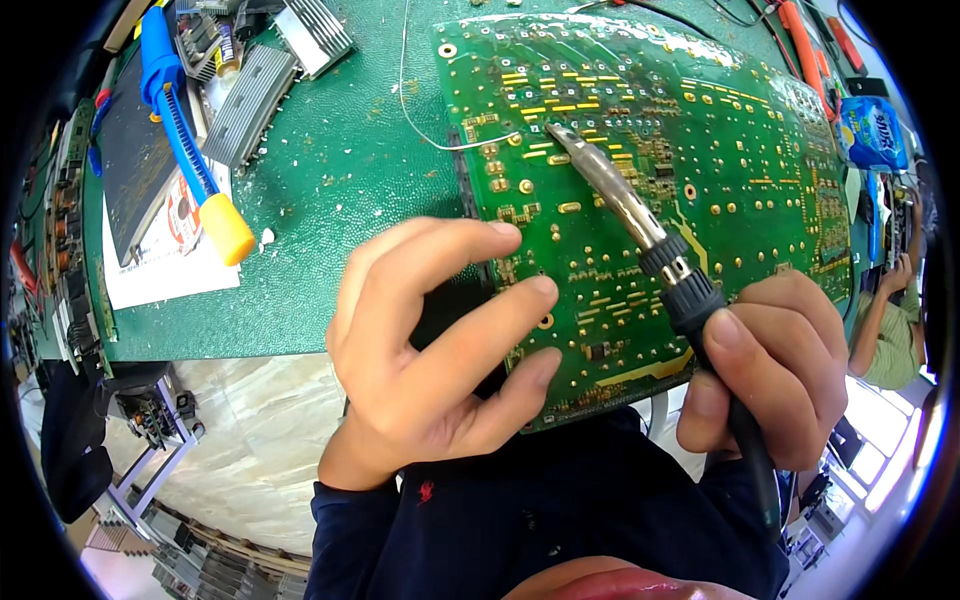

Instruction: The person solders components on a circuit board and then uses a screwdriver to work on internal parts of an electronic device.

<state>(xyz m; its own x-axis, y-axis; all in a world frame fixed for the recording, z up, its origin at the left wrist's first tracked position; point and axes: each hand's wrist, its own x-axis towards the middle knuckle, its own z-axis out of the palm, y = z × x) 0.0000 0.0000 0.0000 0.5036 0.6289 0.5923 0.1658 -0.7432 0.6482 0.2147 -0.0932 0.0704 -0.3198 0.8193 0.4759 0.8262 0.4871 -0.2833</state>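
A large green circuit board [730, 160] with gold pads lies solder side up along the mat's front. My right hand [765, 370] grips a soldering iron [625, 205], its tip angled onto pads in the board's upper left part. A thin solder wire [440, 145] loops from the top of the view down to pads left of the tip, held by neither hand. My left hand [430, 350] has its fingers apart, fingertips at the board's lower left edge, with nothing visible in them.
On the green mat [335, 165] are a blue-and-yellow desoldering pump [195, 150], metal heatsinks [255, 100] and paper [150, 280]. Red-handled tools [800, 45] and a blue packet [870, 130] sit at upper right. A co-worker in green [895, 335] is at far right.
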